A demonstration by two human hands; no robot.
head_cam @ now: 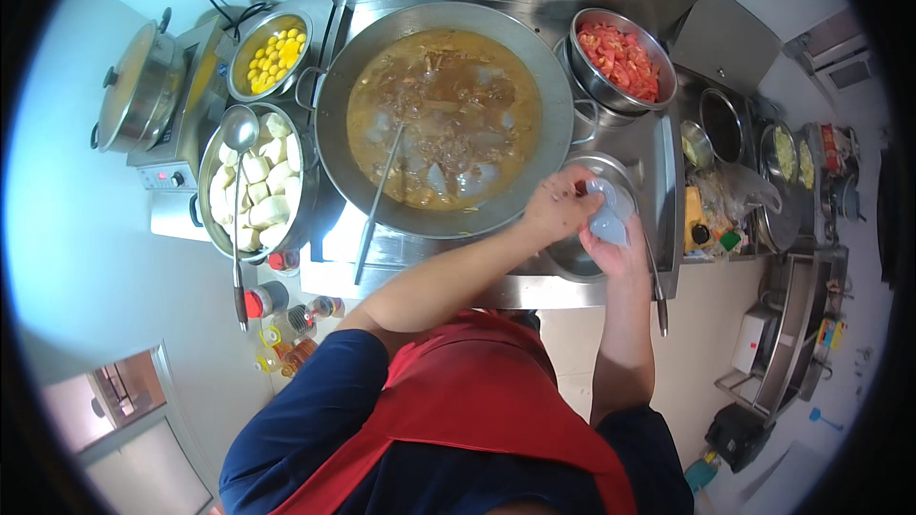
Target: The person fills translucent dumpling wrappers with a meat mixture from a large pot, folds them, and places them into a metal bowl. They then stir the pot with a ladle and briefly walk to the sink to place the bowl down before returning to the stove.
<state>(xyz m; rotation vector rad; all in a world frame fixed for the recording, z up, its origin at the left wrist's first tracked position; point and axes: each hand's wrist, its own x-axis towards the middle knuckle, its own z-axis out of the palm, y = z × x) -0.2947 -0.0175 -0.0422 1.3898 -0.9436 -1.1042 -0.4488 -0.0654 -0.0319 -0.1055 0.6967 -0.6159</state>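
In my right hand (617, 250) rests a translucent, bluish-white jelly-like piece (608, 225), seen in the head view right of the wok. My left hand (562, 206) grips the same piece from the left, its fingers touching the upper part. Whether this is one piece or two pressed together, I cannot tell. Both hands are above a steel basin (572, 261), partly hidden below them. A large wok (447, 227) holds brown broth (444, 114) with similar pale pieces (478, 179) in it. A long metal handle (379, 204) leans out of the broth over the wok's near rim.
Left of the wok are a bowl of egg yolks (275, 61) and a pot of peeled white chunks (268, 193) with a ladle (240, 130) across it. Tomato pieces (619, 61) fill a bowl at right. Another ladle's handle (655, 279) overhangs the counter. Bottles (290, 354) stand below left.
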